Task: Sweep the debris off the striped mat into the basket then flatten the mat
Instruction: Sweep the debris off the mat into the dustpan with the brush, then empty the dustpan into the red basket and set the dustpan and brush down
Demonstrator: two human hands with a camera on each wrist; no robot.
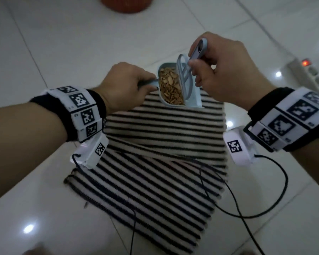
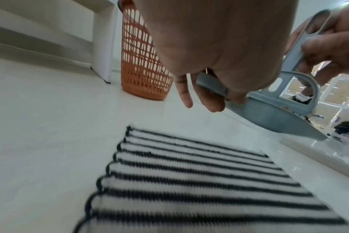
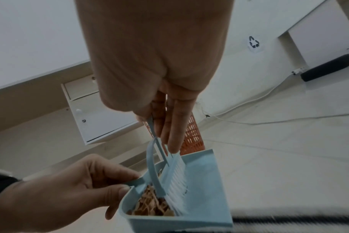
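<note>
Now we hold dustpan point(image 1: 173, 89) by handle in left hand point(image 1: 125, 83), raised above striped mat point(image 1: 155, 162); right hand point(image 1: 226, 74) grips brush point(image 1: 187, 74). Debris point(image 1: 170, 87) light, loose: keep pan level toward basket point(image 2: 143, 63). Mat soft, folded.

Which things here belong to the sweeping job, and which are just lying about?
Job: dustpan in left hand, brush in right hand, debris, striped mat, orange basket.
Lying about: power strip, white cabinet.
</note>
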